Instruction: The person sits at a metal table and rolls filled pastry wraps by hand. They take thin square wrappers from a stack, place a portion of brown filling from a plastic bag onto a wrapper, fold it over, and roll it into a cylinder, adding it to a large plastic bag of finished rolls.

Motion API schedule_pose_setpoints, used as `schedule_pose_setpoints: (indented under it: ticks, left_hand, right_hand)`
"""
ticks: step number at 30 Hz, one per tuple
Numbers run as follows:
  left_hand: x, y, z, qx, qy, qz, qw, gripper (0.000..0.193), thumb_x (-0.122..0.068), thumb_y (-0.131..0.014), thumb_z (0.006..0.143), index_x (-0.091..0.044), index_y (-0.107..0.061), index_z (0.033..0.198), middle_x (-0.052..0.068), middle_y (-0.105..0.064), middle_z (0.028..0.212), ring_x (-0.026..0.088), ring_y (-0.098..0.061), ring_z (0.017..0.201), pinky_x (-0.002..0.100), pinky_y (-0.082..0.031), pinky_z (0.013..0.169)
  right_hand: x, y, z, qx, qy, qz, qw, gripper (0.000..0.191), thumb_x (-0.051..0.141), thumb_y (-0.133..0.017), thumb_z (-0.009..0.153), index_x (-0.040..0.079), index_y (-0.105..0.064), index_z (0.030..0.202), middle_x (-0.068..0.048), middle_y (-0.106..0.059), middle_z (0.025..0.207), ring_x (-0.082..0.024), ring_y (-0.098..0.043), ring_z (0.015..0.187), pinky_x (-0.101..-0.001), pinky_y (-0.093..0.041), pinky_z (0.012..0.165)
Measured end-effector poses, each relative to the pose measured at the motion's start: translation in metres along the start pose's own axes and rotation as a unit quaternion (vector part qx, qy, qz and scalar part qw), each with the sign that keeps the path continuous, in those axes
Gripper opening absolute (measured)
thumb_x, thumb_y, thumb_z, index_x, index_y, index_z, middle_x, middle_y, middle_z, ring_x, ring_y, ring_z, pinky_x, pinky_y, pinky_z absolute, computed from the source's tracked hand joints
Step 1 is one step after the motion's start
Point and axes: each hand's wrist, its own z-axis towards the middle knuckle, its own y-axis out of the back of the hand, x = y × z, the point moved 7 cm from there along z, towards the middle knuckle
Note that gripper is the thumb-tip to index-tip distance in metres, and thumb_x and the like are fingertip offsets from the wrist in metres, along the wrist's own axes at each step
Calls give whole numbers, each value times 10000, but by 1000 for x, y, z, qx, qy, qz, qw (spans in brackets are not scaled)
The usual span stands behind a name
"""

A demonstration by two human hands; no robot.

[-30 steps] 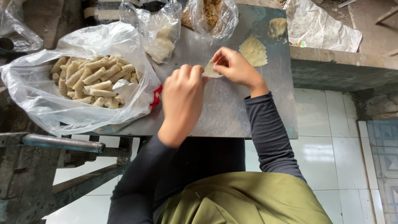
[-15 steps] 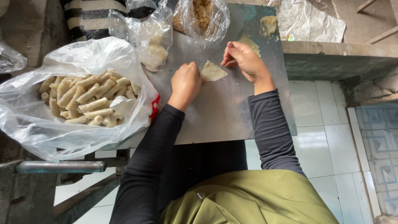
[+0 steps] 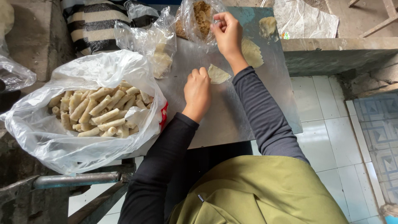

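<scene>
The left hand (image 3: 197, 92) rests curled on the metal table (image 3: 232, 120), fingertips touching a folded wrapper (image 3: 217, 74) near its middle — gripping nothing. The right hand (image 3: 227, 32) pinches filling (brown, crumbly) at the bag (image 3: 199, 18) by the far edge.

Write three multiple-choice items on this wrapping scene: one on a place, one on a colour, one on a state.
1. Where is the right hand?
A. at the bag of brown filling
B. in the bag of rolls
C. on the floor tiles

2. What colour is the apron?
A. red
B. olive green
C. white

3. How does the wrapper by the left hand lie?
A. rolled shut
B. flat on the metal sheet
C. inside a bag

Key: 1 A, fingers reach the bag's mouth; 2 B, it is plainly olive; 3 B, it lies spread beside the fingertips.
</scene>
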Motion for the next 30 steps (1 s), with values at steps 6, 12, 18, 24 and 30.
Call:
schedule_pose_setpoints:
  ticks: [6, 12, 18, 24, 30]
  left_hand:
    - [-1, -4, 0, -4, -1, -19, 1000, 211, 0, -655, 798, -49, -517, 949, 144, -660, 873, 339, -693, 835, 457, -555, 692]
    - [3, 1, 3, -19, 28, 39, 999, 181, -50, -684, 749, -66, -555, 875, 129, -650, 852, 308, -687, 783, 447, -514, 658]
    - [-2, -2, 1, -4, 3, 75, 997, 236, -2, -695, 679, -78, -582, 871, 109, -647, 864, 278, -676, 806, 413, -485, 663]
    - [-3, 2, 4, 8, 12, 6, 1000, 284, 57, -644, 751, -58, -548, 993, 127, -660, 899, 318, -673, 847, 462, -478, 704]
    - [2, 27, 6, -60, 2, -181, 982, 295, 54, -608, 848, 1, -550, 1132, 237, -660, 995, 422, -661, 859, 493, -511, 722]
  right_hand:
    - [6, -8, 9, -74, -14, 46, 996, 129, 124, -657, 1019, 37, -744, 980, 21, -675, 707, -31, -580, 596, -227, -457, 527]
    - [15, 2, 6, -108, 4, 19, 994, 172, 137, -614, 1036, 40, -731, 956, 25, -692, 685, -38, -643, 602, -231, -490, 541]
    - [0, 3, 3, -92, -50, 62, 993, 192, 135, -601, 1027, 35, -740, 940, 11, -681, 665, -50, -613, 545, -231, -466, 490]
    - [-23, 14, 0, -105, -156, 173, 967, 219, 134, -588, 1021, 1, -750, 956, -15, -673, 696, -50, -576, 517, -235, -450, 470]
    - [-37, 44, -14, -69, -210, 311, 924, 182, 116, -606, 1014, -19, -725, 991, -14, -624, 696, -60, -539, 517, -233, -388, 442]
